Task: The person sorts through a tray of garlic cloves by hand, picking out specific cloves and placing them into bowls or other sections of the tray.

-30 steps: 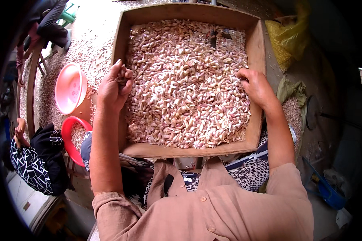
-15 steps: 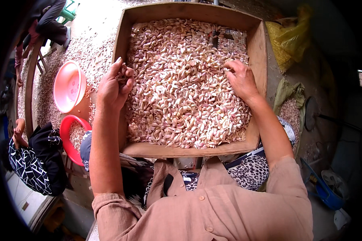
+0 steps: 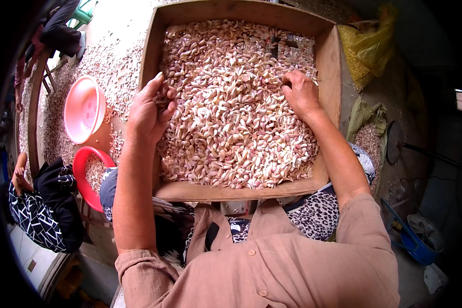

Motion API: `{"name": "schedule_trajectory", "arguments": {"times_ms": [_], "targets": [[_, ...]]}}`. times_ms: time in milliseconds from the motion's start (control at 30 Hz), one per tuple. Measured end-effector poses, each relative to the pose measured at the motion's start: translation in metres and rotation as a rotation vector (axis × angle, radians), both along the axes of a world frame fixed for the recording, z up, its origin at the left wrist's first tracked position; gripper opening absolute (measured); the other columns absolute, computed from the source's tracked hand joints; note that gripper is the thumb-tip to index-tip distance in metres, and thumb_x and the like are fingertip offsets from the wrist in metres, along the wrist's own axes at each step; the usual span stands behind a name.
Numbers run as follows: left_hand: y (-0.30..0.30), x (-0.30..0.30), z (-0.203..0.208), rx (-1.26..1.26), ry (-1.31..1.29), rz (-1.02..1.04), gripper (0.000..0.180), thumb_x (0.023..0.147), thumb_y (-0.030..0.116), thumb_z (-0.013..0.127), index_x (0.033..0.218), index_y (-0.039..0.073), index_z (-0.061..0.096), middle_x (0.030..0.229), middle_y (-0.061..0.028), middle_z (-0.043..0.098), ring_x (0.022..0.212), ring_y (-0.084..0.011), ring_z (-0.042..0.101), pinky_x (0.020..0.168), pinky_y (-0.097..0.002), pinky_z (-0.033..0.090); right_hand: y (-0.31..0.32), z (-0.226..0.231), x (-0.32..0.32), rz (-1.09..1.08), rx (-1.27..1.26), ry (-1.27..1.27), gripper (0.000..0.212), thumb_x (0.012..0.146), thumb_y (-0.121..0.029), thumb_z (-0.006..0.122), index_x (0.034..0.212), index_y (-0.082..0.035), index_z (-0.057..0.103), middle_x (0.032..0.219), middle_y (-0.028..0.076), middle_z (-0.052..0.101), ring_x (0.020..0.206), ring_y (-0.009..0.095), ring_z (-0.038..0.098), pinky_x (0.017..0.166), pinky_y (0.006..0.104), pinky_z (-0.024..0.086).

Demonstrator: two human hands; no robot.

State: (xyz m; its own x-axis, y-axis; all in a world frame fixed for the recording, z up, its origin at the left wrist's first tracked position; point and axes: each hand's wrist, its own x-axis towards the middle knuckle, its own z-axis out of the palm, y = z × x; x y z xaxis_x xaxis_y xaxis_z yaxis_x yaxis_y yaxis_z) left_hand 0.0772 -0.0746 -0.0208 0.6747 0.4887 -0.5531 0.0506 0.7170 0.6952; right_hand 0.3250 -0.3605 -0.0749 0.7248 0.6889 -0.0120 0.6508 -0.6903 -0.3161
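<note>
A square wooden tray [image 3: 226,193] with a mesh bottom lies in front of me, covered in loose garlic cloves [image 3: 236,118]. Above its left side my left hand [image 3: 150,107] is closed, palm turned inward, with some garlic cloves showing in its curled fingers and the thumb pointing up. At the right side of the pile is my right hand [image 3: 301,93]. Its fingers are bent together at the cloves; whatever sits between the fingertips is hidden. Dark mesh shows through the thinner layer at the far right corner.
To the left are a pink basin [image 3: 85,110] and a red basin [image 3: 94,177] holding cloves. Two people sit at the left edge, one in a patterned top [image 3: 38,215]. A yellow sack [image 3: 362,54], a green sack [image 3: 367,120] and a blue container [image 3: 418,246] stand on the right.
My left hand has shifted slightly right and down, still closed around cloves. The right hand has moved a little to the left, its fingers more bent. The whole view has shifted slightly.
</note>
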Motion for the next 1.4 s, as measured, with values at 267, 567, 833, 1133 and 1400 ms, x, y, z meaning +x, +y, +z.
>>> {"name": "schedule_trajectory", "arguments": {"times_ms": [267, 567, 833, 1133, 1400], "targets": [[-0.029, 0.004, 0.002, 0.068, 0.095, -0.161, 0.029, 0.104, 0.031, 0.06, 0.085, 0.009, 0.058, 0.074, -0.0038, 0.062, 0.055, -0.0104, 0.058, 0.045, -0.0201, 0.046, 0.0, 0.031, -0.008, -0.029, 0.113, 0.155, 0.011, 0.081, -0.013, 0.067, 0.09, -0.006, 0.07, 0.091, 0.012, 0.073, 0.088, 0.032, 0.072, 0.08, 0.044, 0.057], [-0.11, 0.001, -0.012, -0.153, 0.104, -0.498, 0.016, 0.104, 0.02, 0.053, 0.096, 0.009, 0.06, 0.08, -0.0048, 0.065, 0.057, -0.0127, 0.06, 0.046, -0.0235, 0.044, 0.02, 0.078, -0.092, 0.565, 0.699, 0.313, 0.01, 0.084, -0.001, 0.074, 0.093, -0.005, 0.07, 0.082, 0.008, 0.072, 0.072, 0.019, 0.071, 0.065, 0.0315, 0.06], [-0.12, 0.003, -0.011, -0.206, 0.129, -0.5, 0.034, 0.107, 0.033, 0.047, 0.093, 0.006, 0.063, 0.079, -0.0061, 0.065, 0.057, -0.0158, 0.062, 0.045, -0.0261, 0.041, 0.015, 0.068, -0.112, 0.667, 0.659, 0.122, 0.02, 0.081, -0.012, 0.077, 0.099, -0.006, 0.071, 0.099, 0.008, 0.07, 0.081, 0.027, 0.069, 0.07, 0.0375, 0.056], [-0.09, 0.005, -0.015, -0.142, 0.033, -0.403, 0.036, 0.106, 0.036, 0.056, 0.082, 0.01, 0.053, 0.068, -0.0049, 0.056, 0.05, -0.0147, 0.054, 0.044, -0.0263, 0.041, -0.003, 0.051, -0.074, 0.375, 0.37, 0.066, 0.008, 0.083, -0.007, 0.074, 0.089, -0.005, 0.068, 0.084, 0.011, 0.068, 0.078, 0.03, 0.069, 0.07, 0.0398, 0.057], [-0.054, 0.009, -0.003, -0.089, 0.015, -0.164, 0.034, 0.109, 0.035, 0.051, 0.086, 0.01, 0.05, 0.069, -0.0029, 0.053, 0.052, -0.0131, 0.049, 0.044, -0.0245, 0.038, -0.007, 0.043, -0.083, 0.488, 0.185, 0.04, 0.011, 0.08, -0.006, 0.07, 0.085, -0.007, 0.06, 0.084, 0.01, 0.06, 0.084, 0.029, 0.064, 0.074, 0.043, 0.055]]}}
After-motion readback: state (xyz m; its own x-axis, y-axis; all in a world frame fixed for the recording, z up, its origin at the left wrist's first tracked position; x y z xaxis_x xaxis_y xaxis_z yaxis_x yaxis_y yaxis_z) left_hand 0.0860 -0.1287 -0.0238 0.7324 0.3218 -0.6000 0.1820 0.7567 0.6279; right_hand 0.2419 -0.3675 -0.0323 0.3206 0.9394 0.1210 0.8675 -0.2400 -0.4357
